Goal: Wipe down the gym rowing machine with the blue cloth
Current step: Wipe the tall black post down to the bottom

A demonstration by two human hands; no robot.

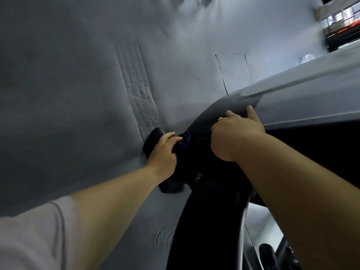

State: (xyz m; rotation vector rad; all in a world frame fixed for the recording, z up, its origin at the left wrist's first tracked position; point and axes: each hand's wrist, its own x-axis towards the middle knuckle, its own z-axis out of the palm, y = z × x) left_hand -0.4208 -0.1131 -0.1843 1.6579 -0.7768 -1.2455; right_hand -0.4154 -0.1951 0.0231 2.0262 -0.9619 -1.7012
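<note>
Grey floor (78, 75) below. Left hand (163, 151) grips blue cloth (184, 141), wiping rowing machine (204, 215) base; right hand (237, 133) rests flat, bracing. Next, likely: adjoining housing.

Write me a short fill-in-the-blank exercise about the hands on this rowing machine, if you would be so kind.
1. Of the left hand and the right hand, the one gripping the blue cloth is the ____.
2. The right hand rests on the rowing machine, on a housing coloured ____.
3. The floor beneath the machine is coloured ____.

Missing words: left; black; grey.
</note>
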